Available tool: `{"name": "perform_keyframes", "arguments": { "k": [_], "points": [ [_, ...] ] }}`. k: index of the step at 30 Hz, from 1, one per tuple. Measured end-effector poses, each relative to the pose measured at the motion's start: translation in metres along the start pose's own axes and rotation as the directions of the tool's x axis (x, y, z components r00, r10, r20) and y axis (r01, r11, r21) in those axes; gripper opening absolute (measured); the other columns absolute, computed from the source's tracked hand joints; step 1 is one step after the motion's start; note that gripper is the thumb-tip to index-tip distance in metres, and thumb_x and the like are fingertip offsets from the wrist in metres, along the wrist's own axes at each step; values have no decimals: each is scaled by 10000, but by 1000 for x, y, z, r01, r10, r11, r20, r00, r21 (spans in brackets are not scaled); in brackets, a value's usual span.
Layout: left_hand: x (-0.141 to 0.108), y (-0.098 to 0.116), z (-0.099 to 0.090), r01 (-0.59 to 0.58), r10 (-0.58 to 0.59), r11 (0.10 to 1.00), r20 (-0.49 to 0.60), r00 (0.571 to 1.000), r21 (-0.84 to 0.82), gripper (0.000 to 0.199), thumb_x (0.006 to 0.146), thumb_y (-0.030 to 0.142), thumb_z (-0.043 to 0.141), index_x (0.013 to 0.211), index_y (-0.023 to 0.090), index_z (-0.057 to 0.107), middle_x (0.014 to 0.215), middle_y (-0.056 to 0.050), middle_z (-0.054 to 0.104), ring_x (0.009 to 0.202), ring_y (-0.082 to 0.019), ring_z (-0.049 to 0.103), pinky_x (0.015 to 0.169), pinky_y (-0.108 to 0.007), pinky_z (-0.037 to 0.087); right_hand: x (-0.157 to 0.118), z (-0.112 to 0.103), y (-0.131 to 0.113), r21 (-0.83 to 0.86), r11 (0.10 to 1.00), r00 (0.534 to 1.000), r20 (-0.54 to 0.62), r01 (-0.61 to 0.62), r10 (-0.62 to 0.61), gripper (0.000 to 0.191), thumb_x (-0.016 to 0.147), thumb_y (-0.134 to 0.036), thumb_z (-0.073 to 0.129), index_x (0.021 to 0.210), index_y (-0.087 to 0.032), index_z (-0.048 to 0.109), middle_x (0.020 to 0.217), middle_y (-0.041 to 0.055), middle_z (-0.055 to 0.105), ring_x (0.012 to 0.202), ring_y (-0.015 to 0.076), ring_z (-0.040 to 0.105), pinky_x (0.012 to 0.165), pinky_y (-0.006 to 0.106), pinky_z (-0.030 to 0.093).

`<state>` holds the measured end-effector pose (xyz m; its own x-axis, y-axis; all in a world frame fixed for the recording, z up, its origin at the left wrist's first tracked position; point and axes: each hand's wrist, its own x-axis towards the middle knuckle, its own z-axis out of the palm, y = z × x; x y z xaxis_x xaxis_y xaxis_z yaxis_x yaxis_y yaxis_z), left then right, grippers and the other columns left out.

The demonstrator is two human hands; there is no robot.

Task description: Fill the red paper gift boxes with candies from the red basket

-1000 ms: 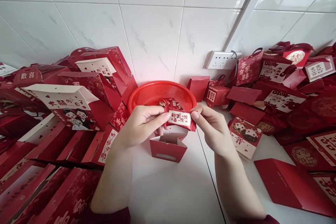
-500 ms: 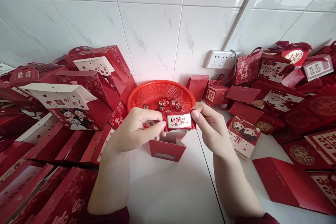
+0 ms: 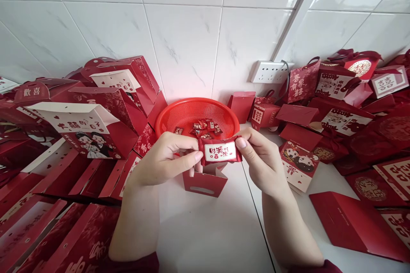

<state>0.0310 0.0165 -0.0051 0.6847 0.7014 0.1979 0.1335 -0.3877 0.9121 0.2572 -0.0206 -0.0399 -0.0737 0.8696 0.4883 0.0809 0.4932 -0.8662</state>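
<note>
A red-wrapped candy (image 3: 220,152) with a white label and red Chinese characters is stretched level between my two hands. My left hand (image 3: 168,155) pinches its left end between thumb and fingers. On the other end, the thumb and forefinger of my right hand (image 3: 261,158) are closed. Just below the candy stands an open red gift box (image 3: 205,183), its top partly hidden by the candy and my left fingers. Behind my hands is a red plastic basket (image 3: 166,115) holding several small wrapped candies (image 3: 205,126); its front is hidden.
Red gift boxes (image 3: 92,132) crowd the left side of the white table (image 3: 205,230). More boxes and bags (image 3: 346,119) pile up at the right, with a red box (image 3: 355,222) lying nearer. A power strip (image 3: 269,72) is on the tiled wall.
The candy and both hands have shifted very slightly right and toward me, and the label looks a little larger. Both hands keep their hold on it.
</note>
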Motion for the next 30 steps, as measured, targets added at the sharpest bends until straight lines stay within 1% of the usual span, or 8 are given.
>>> {"name": "perform_keyframes", "arguments": {
  "k": [3,9,15,18,23,26,28,30],
  "points": [
    [1,0,0,21,-21,1000,-3,1000,23,249,945,249,541,777,152,696,720,-31,706,605,-109,646,570,-200,505,-2,-1,-2,-14,1000,1000,-5,8,-8,291,1002,-361,496,757,-204,483,697,-19,470,626,117,393,575,262,315],
    [5,-1,3,96,-85,982,-72,994,164,271,937,230,524,714,160,661,658,-9,680,620,-117,637,587,-208,484,-3,0,-4,-16,999,999,12,34,-34,266,1009,-318,492,771,-200,498,734,-15,494,649,114,415,598,264,325],
    [7,0,5,128,-115,973,-73,991,193,274,941,236,505,711,153,628,666,-3,666,624,-116,620,593,-216,471,-3,1,-3,-34,999,999,19,43,-42,264,1009,-313,494,772,-199,498,733,-18,496,654,111,419,606,262,330],
    [6,0,5,120,-107,974,-73,991,192,277,945,222,493,700,154,600,673,3,660,637,-114,616,602,-217,469,-2,1,-2,-32,999,999,29,34,-33,261,1012,-312,489,777,-198,503,723,-23,491,649,108,414,602,259,325],
    [3,0,2,43,-31,985,-69,997,166,245,935,158,476,731,153,610,679,9,656,653,-106,623,623,-211,478,-1,2,0,-29,999,999,28,23,-22,282,1014,-322,487,761,-197,494,708,-28,461,643,105,392,592,260,309],
    [1,2,1,-25,32,989,-50,998,144,240,928,141,478,740,148,628,668,4,654,636,-103,624,599,-204,476,0,4,3,-38,999,999,31,7,-6,287,1011,-337,490,760,-199,488,700,-31,441,634,106,375,581,263,300],
    [-1,4,-1,-93,99,982,-28,995,163,229,914,138,500,729,150,635,657,1,654,619,-103,615,583,-206,465,0,3,4,-57,998,999,44,-1,3,289,1012,-349,483,765,-200,492,701,-29,445,635,108,379,582,264,305],
    [-2,6,-4,-185,181,965,39,983,185,177,882,138,552,740,154,656,693,-6,675,631,-105,613,600,-210,469,0,0,5,-95,995,998,58,-3,9,283,1013,-360,479,780,-202,502,712,-26,463,643,111,394,587,263,317]
  ]
}}
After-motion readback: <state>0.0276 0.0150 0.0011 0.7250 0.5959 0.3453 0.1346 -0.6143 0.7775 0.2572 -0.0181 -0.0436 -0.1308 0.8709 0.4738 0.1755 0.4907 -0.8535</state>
